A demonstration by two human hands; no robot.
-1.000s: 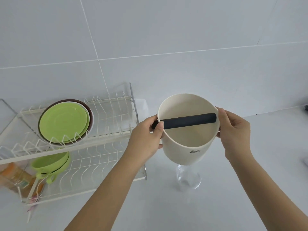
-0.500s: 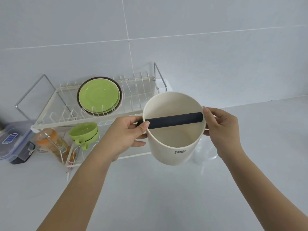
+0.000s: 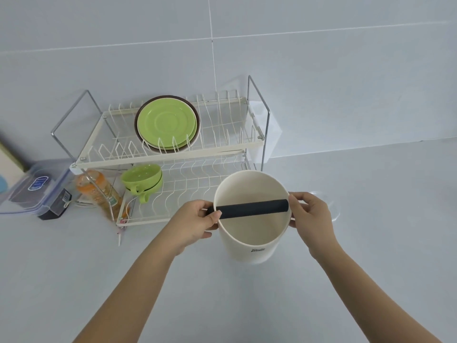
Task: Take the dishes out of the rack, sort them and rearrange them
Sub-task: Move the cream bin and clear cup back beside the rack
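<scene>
Both hands, left hand (image 3: 195, 222) and right hand (image 3: 310, 215), grip the cream round plastic container (image 3: 251, 219) outside the white wire rack (image 3: 173, 154); green plates (image 3: 167, 125) and green cups (image 3: 142, 180) remain racked

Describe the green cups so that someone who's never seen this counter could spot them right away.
Start at the white two-tier dish rack against the wall. On its lower tier, left end, sit two stacked green cups with handles; the green plates stand upright on the upper tier.
</scene>
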